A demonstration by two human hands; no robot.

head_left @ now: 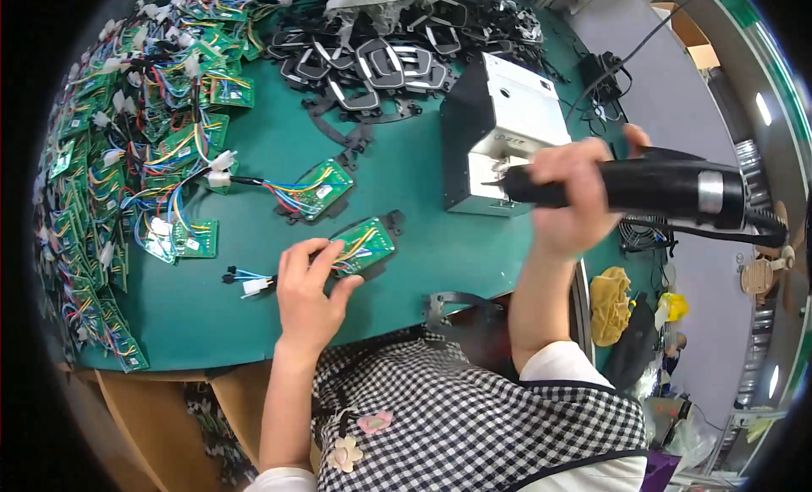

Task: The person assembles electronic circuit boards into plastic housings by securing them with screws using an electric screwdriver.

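My right hand is wrapped round a black electric screwdriver, held level with its tip pointing left, by the front of a black and white screw feeder. On the green mat, my left hand has its thumb and fingers about the near end of a green circuit board with coloured wires. Black plastic shows under that board's far edge. Its white connector pokes out left of my hand. Just beyond lies a second circuit board on a black plastic bracket.
Piled wired circuit boards cover the left side of the table. Black and silver plastic frames heap up at the back. One black bracket lies at the front edge. A yellow cloth sits on the right, below the screwdriver's cable.
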